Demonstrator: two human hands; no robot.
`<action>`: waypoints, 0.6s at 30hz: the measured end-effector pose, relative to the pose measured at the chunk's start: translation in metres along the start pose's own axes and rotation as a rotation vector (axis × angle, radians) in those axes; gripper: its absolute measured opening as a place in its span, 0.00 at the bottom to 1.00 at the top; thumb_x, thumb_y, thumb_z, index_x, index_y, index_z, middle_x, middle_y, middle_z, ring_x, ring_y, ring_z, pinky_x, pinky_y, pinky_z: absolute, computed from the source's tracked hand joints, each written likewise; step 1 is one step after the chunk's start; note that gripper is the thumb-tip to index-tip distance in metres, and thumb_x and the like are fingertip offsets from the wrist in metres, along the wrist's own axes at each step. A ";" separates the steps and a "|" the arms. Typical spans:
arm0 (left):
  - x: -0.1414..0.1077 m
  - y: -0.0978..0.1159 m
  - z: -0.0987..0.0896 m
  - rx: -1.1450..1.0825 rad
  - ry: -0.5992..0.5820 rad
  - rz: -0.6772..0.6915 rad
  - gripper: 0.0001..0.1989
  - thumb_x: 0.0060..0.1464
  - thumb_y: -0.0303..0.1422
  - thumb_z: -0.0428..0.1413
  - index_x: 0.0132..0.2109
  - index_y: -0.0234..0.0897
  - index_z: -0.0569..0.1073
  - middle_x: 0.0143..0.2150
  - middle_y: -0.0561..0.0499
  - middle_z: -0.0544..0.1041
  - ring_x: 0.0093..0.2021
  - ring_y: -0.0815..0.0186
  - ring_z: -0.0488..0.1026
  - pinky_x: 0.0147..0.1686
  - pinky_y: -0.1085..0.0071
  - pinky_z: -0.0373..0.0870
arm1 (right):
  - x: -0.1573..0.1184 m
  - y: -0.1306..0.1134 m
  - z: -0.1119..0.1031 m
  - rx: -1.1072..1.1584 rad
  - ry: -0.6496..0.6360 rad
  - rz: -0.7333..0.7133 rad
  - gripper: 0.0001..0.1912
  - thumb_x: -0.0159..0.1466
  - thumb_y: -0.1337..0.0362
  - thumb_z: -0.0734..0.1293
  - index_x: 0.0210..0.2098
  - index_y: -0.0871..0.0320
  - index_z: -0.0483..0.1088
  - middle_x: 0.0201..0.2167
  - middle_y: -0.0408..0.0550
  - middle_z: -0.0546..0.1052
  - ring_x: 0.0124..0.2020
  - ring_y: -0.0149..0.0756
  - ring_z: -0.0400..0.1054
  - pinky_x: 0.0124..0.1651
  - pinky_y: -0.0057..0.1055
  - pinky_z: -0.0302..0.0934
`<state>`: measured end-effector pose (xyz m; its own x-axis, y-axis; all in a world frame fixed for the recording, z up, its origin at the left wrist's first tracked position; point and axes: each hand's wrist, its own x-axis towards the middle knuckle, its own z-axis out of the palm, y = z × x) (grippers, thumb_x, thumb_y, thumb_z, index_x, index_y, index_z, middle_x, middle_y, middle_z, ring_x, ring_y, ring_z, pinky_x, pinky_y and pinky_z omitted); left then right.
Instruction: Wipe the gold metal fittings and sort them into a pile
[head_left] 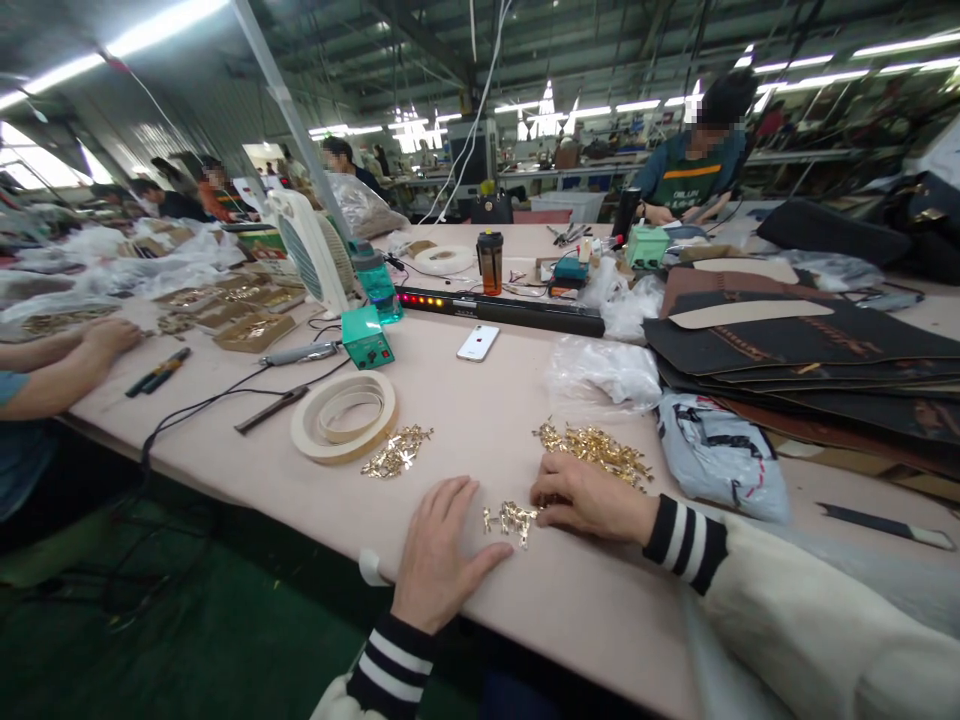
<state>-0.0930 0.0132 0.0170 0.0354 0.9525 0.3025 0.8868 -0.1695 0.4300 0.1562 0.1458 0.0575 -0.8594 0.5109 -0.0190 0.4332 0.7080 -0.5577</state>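
Right hand (589, 495): fingers curled together at the near edge of a small, loose cluster of shiny gold-coloured metal pieces (516, 518); whether a piece is pinched cannot be told, as the fingertips are partly hidden. Left hand (439, 555): palm down, fingers extended, thumb spread away from them, no piece seen in it.

Risk, as judged: a sideways sweep of the left thumb could scatter the cluster, since the pieces lie loose. Pieces pushed toward seven o'clock could drop over the edge of the pale pink table (600, 600). The right forearm, swung toward twelve, could mix the counts.

Position: the cluster lies at nine o'clock from the right fingertips and two o'clock from the left hand. Further out, a large gold-coloured metal heap (600, 452) sits at twelve to one from the right hand; a smaller gold-coloured metal heap (396, 452) at eleven from the left, beside a cream-coloured tape roll (334, 450).
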 end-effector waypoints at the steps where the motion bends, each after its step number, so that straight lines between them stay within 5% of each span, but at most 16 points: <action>1: -0.001 0.000 0.000 0.000 -0.004 -0.001 0.37 0.54 0.46 0.67 0.66 0.43 0.65 0.66 0.43 0.69 0.67 0.49 0.65 0.66 0.48 0.66 | -0.001 0.001 -0.001 0.003 0.002 0.002 0.09 0.69 0.56 0.70 0.44 0.53 0.79 0.43 0.49 0.74 0.44 0.40 0.69 0.49 0.37 0.65; 7: -0.002 0.001 0.002 0.018 -0.020 0.032 0.37 0.58 0.45 0.64 0.69 0.43 0.61 0.68 0.44 0.67 0.69 0.50 0.62 0.67 0.48 0.63 | 0.001 -0.007 0.012 -0.013 0.069 -0.105 0.26 0.63 0.45 0.73 0.55 0.52 0.75 0.49 0.53 0.73 0.49 0.44 0.68 0.54 0.42 0.64; 10: -0.004 0.001 0.001 0.018 -0.026 0.066 0.36 0.60 0.43 0.62 0.70 0.45 0.60 0.71 0.45 0.64 0.71 0.51 0.58 0.69 0.48 0.62 | 0.007 -0.011 0.021 0.028 0.093 -0.131 0.19 0.65 0.50 0.72 0.51 0.53 0.77 0.47 0.51 0.75 0.48 0.43 0.68 0.55 0.40 0.63; 15: -0.004 0.000 -0.001 -0.003 -0.039 0.096 0.33 0.59 0.41 0.63 0.69 0.48 0.63 0.71 0.45 0.63 0.71 0.48 0.58 0.68 0.45 0.62 | 0.012 -0.014 0.020 0.153 0.112 0.031 0.04 0.66 0.62 0.71 0.38 0.56 0.76 0.36 0.45 0.77 0.37 0.35 0.69 0.43 0.31 0.62; 18: -0.004 0.000 0.000 -0.008 -0.033 0.086 0.33 0.58 0.41 0.64 0.68 0.46 0.64 0.71 0.45 0.64 0.71 0.48 0.59 0.68 0.44 0.62 | 0.010 -0.015 0.014 0.158 0.124 0.094 0.05 0.68 0.64 0.68 0.36 0.56 0.75 0.32 0.43 0.79 0.34 0.33 0.70 0.41 0.30 0.61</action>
<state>-0.0934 0.0099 0.0157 0.1264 0.9422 0.3102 0.8762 -0.2526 0.4104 0.1376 0.1336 0.0535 -0.7731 0.6340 0.0195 0.4536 0.5741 -0.6817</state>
